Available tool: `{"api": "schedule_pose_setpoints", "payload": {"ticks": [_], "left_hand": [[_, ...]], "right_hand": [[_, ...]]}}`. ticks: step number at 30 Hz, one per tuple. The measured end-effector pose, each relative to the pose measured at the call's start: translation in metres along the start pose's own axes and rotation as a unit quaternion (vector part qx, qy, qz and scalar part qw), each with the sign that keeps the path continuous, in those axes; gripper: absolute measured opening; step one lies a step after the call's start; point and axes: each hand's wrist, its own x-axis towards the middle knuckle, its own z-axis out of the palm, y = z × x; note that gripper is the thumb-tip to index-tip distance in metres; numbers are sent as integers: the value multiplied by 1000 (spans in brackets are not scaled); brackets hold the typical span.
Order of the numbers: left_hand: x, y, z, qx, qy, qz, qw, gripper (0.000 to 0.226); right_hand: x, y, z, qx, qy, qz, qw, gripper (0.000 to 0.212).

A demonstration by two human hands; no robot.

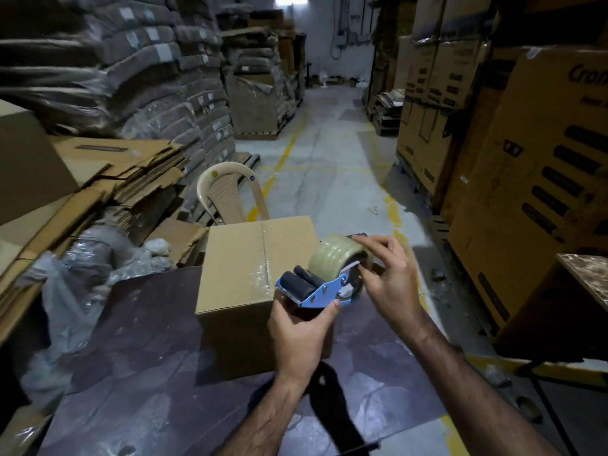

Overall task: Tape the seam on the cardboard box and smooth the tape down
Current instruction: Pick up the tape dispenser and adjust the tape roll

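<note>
A closed cardboard box [240, 268] stands on a dark table [158, 373]. Clear tape, shiny and wrinkled, runs along its top seam [263, 258]. My left hand [297, 337] grips the handle of a blue tape dispenser [324, 287] and holds it over the box's near right corner. The dispenser carries a roll of clear tape [339, 256] and black rollers. My right hand [386, 274] is at the roll, its fingertips pinching at the roll's edge.
A beige plastic chair [227, 192] stands behind the box. Flattened cartons [131, 172] and crumpled plastic wrap [92, 271] lie to the left. Tall printed cartons [526, 192] line the right. A concrete aisle [329, 159] runs ahead between stacked goods.
</note>
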Motion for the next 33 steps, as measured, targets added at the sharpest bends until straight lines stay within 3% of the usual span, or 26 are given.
{"api": "schedule_pose_setpoints", "payload": {"ticks": [4, 7, 9, 12, 18, 25, 28, 33], "left_hand": [[10, 11, -17, -18, 70, 63, 995, 49], [19, 13, -30, 5, 91, 101, 991, 50], [26, 10, -41, 42, 101, 123, 986, 53], [31, 1, -54, 133, 112, 153, 973, 58], [37, -2, -59, 191, 121, 169, 959, 72], [50, -7, -74, 216, 7, 115, 970, 78], [58, -8, -86, 218, -63, 96, 969, 74], [74, -7, -93, 230, -116, 57, 965, 64]], "right_hand": [[10, -23, 35, 23, 16, 24, 999, 45], [13, -32, 60, 76, -8, 109, 991, 37], [14, -42, 71, 177, -58, 191, 964, 32], [19, -61, 77, 325, -130, 295, 889, 26], [30, -71, 97, 377, -169, 353, 839, 47], [41, -60, 101, 396, -181, 375, 818, 52], [47, -53, 102, 381, -201, 369, 823, 52], [53, -47, 109, 374, -212, 377, 820, 46]]}}
